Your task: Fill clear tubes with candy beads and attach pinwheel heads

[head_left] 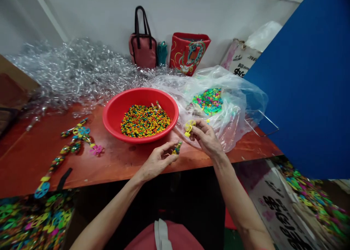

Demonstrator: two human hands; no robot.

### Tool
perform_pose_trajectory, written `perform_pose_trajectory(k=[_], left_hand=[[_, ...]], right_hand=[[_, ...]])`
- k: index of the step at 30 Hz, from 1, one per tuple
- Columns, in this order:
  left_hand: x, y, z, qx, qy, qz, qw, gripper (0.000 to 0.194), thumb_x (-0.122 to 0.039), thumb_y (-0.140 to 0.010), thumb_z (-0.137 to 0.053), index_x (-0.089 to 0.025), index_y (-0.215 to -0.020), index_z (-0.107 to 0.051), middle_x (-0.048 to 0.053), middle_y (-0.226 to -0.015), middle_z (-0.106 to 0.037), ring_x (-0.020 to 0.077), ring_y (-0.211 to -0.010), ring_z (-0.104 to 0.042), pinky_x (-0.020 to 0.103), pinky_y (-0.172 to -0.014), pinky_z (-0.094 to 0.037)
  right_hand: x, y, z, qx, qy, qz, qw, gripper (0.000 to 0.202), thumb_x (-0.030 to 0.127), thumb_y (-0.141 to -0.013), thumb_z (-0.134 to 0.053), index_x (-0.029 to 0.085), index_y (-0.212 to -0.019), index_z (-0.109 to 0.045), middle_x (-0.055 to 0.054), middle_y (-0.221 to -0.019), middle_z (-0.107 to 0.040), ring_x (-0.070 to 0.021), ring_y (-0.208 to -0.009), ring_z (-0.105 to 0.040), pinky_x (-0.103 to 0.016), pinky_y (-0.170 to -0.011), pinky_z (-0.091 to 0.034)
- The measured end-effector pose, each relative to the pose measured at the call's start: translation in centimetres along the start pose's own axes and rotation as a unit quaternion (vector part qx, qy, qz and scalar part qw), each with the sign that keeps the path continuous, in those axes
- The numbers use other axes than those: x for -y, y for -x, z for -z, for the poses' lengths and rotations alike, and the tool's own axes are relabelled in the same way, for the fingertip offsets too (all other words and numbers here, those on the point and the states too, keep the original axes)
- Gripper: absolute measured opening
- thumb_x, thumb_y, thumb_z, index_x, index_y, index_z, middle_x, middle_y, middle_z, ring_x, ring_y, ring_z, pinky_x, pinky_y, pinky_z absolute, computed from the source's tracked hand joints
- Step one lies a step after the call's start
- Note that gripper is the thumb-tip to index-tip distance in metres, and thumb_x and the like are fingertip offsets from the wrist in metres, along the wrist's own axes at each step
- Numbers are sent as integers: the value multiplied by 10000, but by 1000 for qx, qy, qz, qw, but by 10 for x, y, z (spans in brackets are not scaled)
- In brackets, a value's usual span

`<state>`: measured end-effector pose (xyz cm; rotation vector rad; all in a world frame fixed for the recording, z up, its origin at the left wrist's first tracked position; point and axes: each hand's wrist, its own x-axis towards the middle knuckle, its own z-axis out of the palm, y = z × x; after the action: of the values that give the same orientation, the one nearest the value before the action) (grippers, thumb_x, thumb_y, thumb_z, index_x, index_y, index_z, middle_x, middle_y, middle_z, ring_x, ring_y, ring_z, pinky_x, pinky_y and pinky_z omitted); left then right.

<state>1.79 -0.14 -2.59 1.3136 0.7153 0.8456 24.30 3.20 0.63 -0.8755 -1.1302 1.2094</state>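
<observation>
Left fingers (pixel 167 146) around a bead-filled tube (pixel 177 148), right fingers (pixel 201 128) around a yellow cap (pixel 188 132), dark carton lettering (pixel 284 220) illegible

Printed matter: no text legible. Carton by the back wall (pixel 240 62), partly behind the blue panel (pixel 300 85): dark characters, plus smaller marks above them (too small and soft to transcribe). Carton below the table's right end (pixel 276 210): large dark characters running aslant, smaller ones above; blurred, reading not obtained.
</observation>
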Motion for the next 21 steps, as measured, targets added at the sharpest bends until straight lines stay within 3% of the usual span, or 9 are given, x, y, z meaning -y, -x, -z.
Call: perform_pose_trajectory(k=[3,10,16,21], left_hand=[[1,0,0,22,-15,-5,1000,565,-287,-936,-742,-227,-1493,-671,113,-1365,-716,207,-1061,-665,288,-864,-538],[2,-1,1,38,-7,-6,999,535,-335,-943,-758,-227,-1464,-698,113,-1348,-711,196,-988,-638,285,-815,-538],[1,-5,3,40,4,-12,999,521,-316,-940,-758,-210,-1448,-715,105,-1288,-729,166,-927,-617,281,-824,-536],[0,-8,4,26,-13,-17,999,499,-327,-920,-763,-201,-1403,-747,111,-1238,-752,226,-1033,-682,330,-899,-561]], right_hand=[[-8,12,-11,21,18,4,1000,298,469,-869,-865,234,-940,-696,28,-766,-688,-98,-596,-552,-231,-560,-464],[-22,21,-15,34,30,2,999,223,441,-921,-825,247,-991,-739,-13,-900,-750,-124,-683,-599,-255,-609,-497],[-23,22,-18,19,-2,-17,1000,261,481,-892,-843,254,-986,-756,-18,-936,-757,-124,-689,-608,-259,-616,-505],[-27,25,-16,20,-13,-11,1000,408,451,-760,-945,293,-1077,-741,-24,-1045,-778,-164,-844,-705,-273,-705,-581]])
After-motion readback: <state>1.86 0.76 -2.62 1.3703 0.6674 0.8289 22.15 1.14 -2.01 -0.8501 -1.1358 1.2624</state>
